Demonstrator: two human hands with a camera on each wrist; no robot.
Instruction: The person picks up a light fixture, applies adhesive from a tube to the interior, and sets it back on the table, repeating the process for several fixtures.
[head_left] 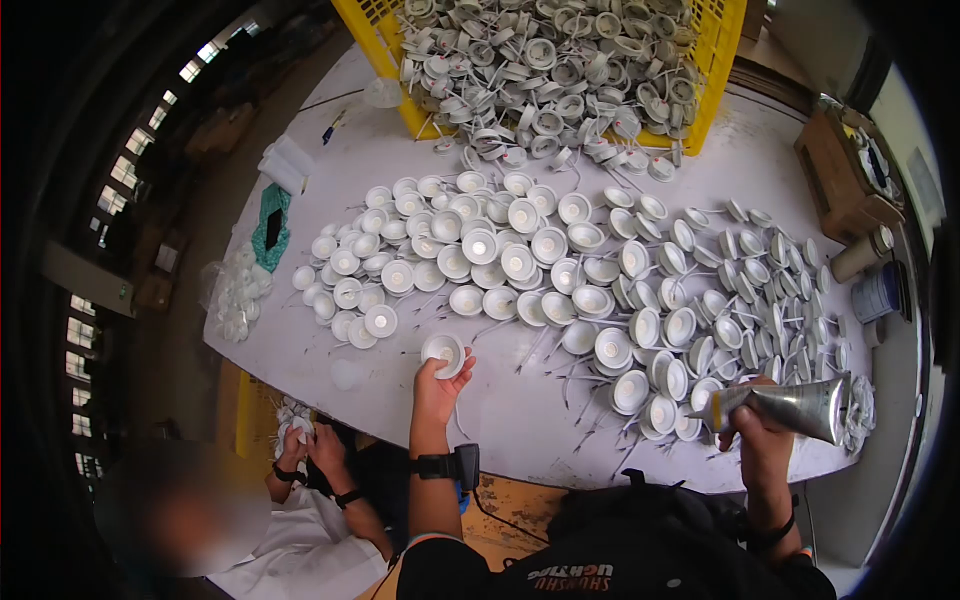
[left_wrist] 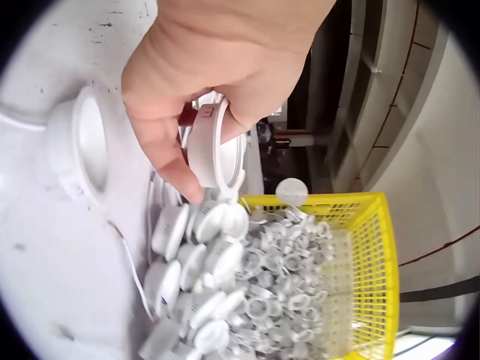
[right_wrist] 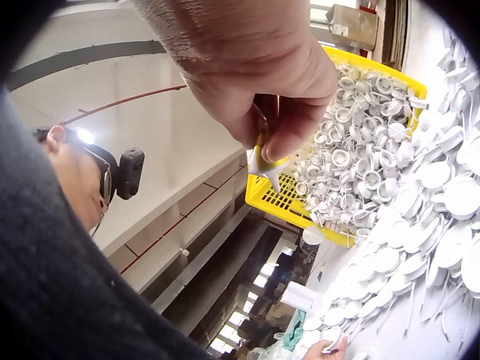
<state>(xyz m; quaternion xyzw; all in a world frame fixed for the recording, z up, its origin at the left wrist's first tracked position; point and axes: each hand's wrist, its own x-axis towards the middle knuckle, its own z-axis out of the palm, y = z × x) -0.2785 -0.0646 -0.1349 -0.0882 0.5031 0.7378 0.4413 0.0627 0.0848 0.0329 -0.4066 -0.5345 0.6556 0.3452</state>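
Observation:
In the head view my left hand [head_left: 436, 392] holds a round white downlight housing [head_left: 443, 354] above the table's near side, its open face turned up. Seen from the left wrist, thumb and fingers pinch the rim and side of this housing [left_wrist: 204, 146]. My right hand [head_left: 764, 437] grips a silver squeeze tube [head_left: 808, 410], whose yellow-banded nozzle end points left, over the nearest housings. The right wrist view shows fingertips around the tube's yellow and pale end [right_wrist: 264, 166]; the hand hides most of the tube. Many similar white housings [head_left: 613, 348] with wires cover the table between and beyond both hands.
A yellow crate [head_left: 716, 90] heaped with white rings stands at the back. Left lie a clear bag of white parts [head_left: 240, 290] and a green cloth [head_left: 270, 228]. Another person's hands [head_left: 325, 448] work at lower left. A cardboard box [head_left: 845, 170] and blue can [head_left: 876, 294] stand right.

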